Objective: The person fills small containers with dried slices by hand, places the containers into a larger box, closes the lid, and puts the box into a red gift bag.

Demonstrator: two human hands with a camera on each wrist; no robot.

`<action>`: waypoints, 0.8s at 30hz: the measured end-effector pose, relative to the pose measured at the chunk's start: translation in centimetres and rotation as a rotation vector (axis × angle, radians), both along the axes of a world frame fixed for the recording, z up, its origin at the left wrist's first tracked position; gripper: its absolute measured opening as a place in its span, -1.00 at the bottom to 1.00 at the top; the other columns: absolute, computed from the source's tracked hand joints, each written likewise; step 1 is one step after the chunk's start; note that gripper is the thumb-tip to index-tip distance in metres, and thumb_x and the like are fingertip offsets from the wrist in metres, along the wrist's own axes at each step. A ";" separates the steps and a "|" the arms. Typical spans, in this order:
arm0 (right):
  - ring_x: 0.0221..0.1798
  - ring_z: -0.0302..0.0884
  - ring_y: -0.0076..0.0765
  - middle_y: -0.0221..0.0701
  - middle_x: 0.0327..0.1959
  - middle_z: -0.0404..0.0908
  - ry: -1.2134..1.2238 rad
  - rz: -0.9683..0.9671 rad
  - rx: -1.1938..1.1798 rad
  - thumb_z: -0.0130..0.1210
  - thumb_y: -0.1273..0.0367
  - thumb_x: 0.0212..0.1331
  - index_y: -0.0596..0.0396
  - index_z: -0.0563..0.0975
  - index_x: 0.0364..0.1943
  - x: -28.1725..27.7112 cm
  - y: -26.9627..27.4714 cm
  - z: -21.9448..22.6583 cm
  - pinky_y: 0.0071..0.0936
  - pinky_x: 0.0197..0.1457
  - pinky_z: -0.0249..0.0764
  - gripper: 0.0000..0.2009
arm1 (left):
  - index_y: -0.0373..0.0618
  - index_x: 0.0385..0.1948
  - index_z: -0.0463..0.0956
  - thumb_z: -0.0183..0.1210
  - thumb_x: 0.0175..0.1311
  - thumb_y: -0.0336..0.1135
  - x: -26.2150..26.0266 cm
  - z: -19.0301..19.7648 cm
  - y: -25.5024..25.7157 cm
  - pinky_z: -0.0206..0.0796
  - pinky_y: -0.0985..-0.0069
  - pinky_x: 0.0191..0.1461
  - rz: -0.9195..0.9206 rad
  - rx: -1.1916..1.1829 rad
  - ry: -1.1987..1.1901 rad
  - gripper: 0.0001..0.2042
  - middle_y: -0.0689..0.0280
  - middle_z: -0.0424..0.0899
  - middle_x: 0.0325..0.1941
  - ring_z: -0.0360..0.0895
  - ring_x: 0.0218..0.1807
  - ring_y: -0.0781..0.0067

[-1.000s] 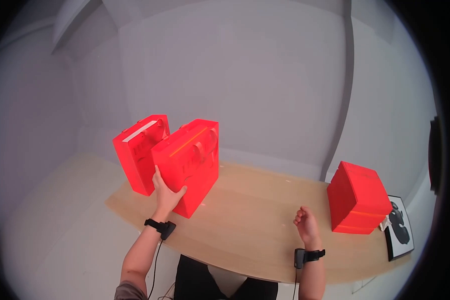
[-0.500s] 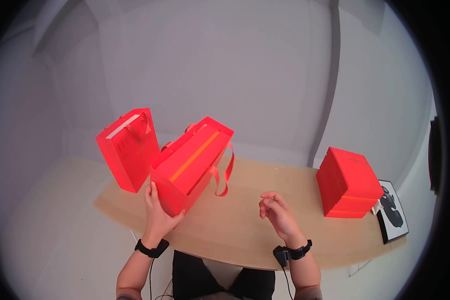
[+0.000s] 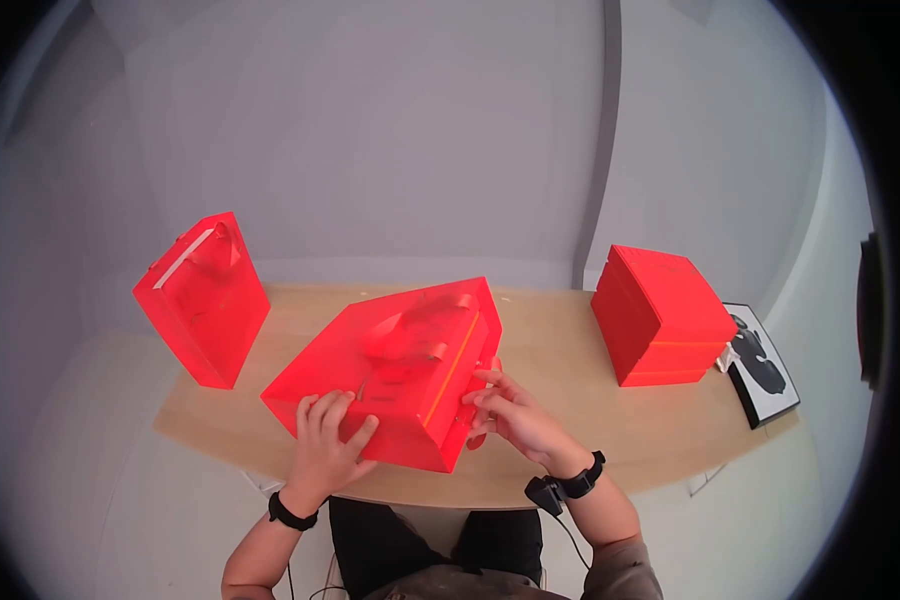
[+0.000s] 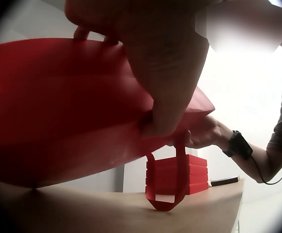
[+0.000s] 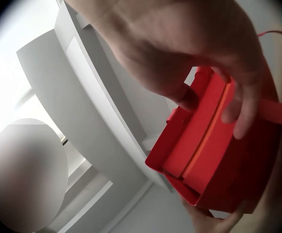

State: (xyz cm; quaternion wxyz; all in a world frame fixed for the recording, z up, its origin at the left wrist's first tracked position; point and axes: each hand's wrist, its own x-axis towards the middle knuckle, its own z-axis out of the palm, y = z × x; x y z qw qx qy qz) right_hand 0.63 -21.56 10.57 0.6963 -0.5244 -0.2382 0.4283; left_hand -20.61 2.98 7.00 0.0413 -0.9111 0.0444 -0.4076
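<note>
In the head view a red paper gift bag (image 3: 340,340) with ribbon handles lies tilted, its mouth turned to the right. My left hand (image 3: 325,440) grips its near narrow side, fingers over the upper face. A red box with an orange stripe (image 5: 204,131) shows inside the mouth in the right wrist view. Over that mouth my right hand (image 3: 515,420) spreads its fingers, thumb toward one rim and fingertips close over the box. One ribbon handle (image 4: 162,204) hangs in a loop under the bag in the left wrist view.
A second red gift bag (image 3: 205,305) stands at the table's left end. On the right sit stacked red boxes (image 3: 660,315), beside a flat black-edged box (image 3: 765,370) picturing dark goggles. The wooden table (image 3: 540,350) ends close to the person's lap.
The gift bag has gone from upright to tilted, its mouth swinging right toward me. My right hand has moved left from the table's right side to the mouth. The left hand keeps its grip.
</note>
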 end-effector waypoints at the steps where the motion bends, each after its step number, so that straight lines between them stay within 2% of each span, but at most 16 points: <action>1: -0.08 0.67 -0.32 -0.22 0.08 0.56 0.001 -0.005 -0.002 0.07 0.37 0.44 0.16 0.11 0.50 0.5 -0.1 -0.7 -0.36 0.00 0.68 -0.38 | 0.35 0.40 0.24 0.57 -0.24 -0.08 0.1 0.0 -0.3 0.18 -0.24 0.28 -0.002 0.037 0.031 -0.02 0.05 0.25 0.37 0.31 0.32 -0.10; 3: -0.13 0.69 -0.34 -0.19 0.09 0.55 -0.001 0.028 -0.102 0.10 0.28 0.45 0.17 -0.05 0.55 0.9 -0.3 -1.5 -0.37 -0.07 0.69 -0.25 | 0.35 0.36 0.29 0.56 -0.21 -0.07 0.1 0.1 -0.7 0.18 -0.25 0.29 -0.020 0.081 0.079 -0.08 0.07 0.26 0.36 0.32 0.31 -0.09; 4: -0.13 0.69 -0.34 -0.19 0.09 0.55 0.005 0.026 -0.106 0.10 0.28 0.45 0.17 -0.05 0.55 1.0 -0.6 -1.7 -0.37 -0.07 0.69 -0.25 | 0.36 0.31 0.34 0.54 -0.18 -0.07 0.2 0.1 -1.0 0.17 -0.25 0.30 -0.033 0.127 0.129 -0.15 0.08 0.27 0.36 0.33 0.30 -0.09; 6: -0.13 0.69 -0.35 -0.22 0.06 0.57 -0.051 0.059 -0.275 0.08 0.16 0.47 0.16 -0.16 0.58 0.9 -1.2 -1.3 -0.39 -0.11 0.69 -0.18 | 0.38 0.31 0.35 0.53 -0.16 -0.08 0.6 0.0 -2.0 0.17 -0.25 0.31 -0.041 0.161 0.145 -0.17 0.11 0.28 0.35 0.33 0.30 -0.06; 10: -0.12 0.70 -0.29 -0.21 0.06 0.60 -0.100 0.150 -0.367 -0.02 0.02 0.50 0.15 -0.15 0.56 1.8 -1.3 -3.8 -0.38 -0.12 0.69 -0.19 | 0.44 0.30 0.39 0.48 -0.05 -0.11 1.2 0.2 -3.2 0.18 -0.24 0.32 -0.055 0.239 0.167 -0.26 0.17 0.29 0.34 0.32 0.31 0.01; 12: -0.04 0.70 -0.24 -0.20 0.10 0.62 0.008 0.198 -0.325 -0.12 -0.07 0.51 0.09 0.06 0.52 2.1 -1.3 -4.4 -0.32 -0.07 0.68 -0.29 | 0.45 0.29 0.41 0.45 0.00 -0.13 1.5 -0.1 -3.5 0.19 -0.23 0.32 -0.055 0.259 0.180 -0.30 0.18 0.29 0.34 0.32 0.31 0.02; 13: -0.04 0.70 -0.24 -0.20 0.10 0.62 0.013 0.197 -0.327 -0.12 -0.07 0.51 0.09 0.06 0.52 2.1 -1.4 -4.5 -0.32 -0.07 0.68 -0.29 | 0.45 0.28 0.43 0.42 0.05 -0.15 1.5 -0.2 -3.6 0.19 -0.23 0.33 -0.052 0.283 0.191 -0.35 0.19 0.29 0.34 0.31 0.32 0.03; 15: 0.07 0.67 -0.27 -0.22 0.14 0.63 0.183 0.189 -0.285 -0.17 -0.13 0.51 0.05 0.30 0.41 2.3 -1.5 -4.6 -0.30 0.04 0.65 -0.36 | 0.46 0.28 0.44 0.39 0.09 -0.17 1.5 0.0 -3.9 0.19 -0.22 0.33 -0.044 0.292 0.205 -0.37 0.19 0.29 0.35 0.30 0.32 0.03; 16: 0.07 0.67 -0.27 -0.22 0.14 0.63 0.185 0.190 -0.287 -0.17 -0.13 0.51 0.05 0.30 0.41 2.1 -1.4 -4.6 -0.30 0.04 0.65 -0.36 | 0.47 0.28 0.44 0.36 0.12 -0.18 1.5 0.0 -3.9 0.19 -0.22 0.34 -0.036 0.302 0.218 -0.40 0.19 0.29 0.35 0.29 0.33 0.03; 18: 0.14 0.64 -0.33 -0.30 0.18 0.62 0.269 0.115 -0.231 -0.16 -0.14 0.50 0.05 0.42 0.33 1.3 -1.0 -4.7 -0.28 0.17 0.60 -0.38 | 0.49 0.30 0.43 0.33 0.16 -0.20 1.5 0.0 -3.9 0.18 -0.21 0.35 -0.049 0.304 0.233 -0.40 0.20 0.29 0.35 0.29 0.34 0.04; 22: 0.19 0.62 -0.36 -0.35 0.24 0.60 0.328 0.085 -0.172 -0.14 -0.12 0.50 0.05 0.41 0.34 0.7 0.0 -5.4 -0.29 0.26 0.56 -0.39 | 0.55 0.35 0.38 0.22 0.26 -0.27 1.6 -0.7 -4.0 0.14 -0.19 0.38 -0.071 0.346 0.247 -0.41 0.20 0.28 0.40 0.25 0.39 0.07; 24: 0.29 0.56 -0.34 -0.38 0.37 0.51 0.319 0.104 -0.132 -0.09 -0.05 0.52 0.01 0.39 0.38 -0.1 0.2 -4.3 -0.23 0.32 0.52 -0.45 | 0.56 0.35 0.38 0.20 0.27 -0.29 1.7 -0.9 -4.2 0.13 -0.19 0.39 -0.090 0.332 0.242 -0.41 0.20 0.27 0.43 0.24 0.41 0.08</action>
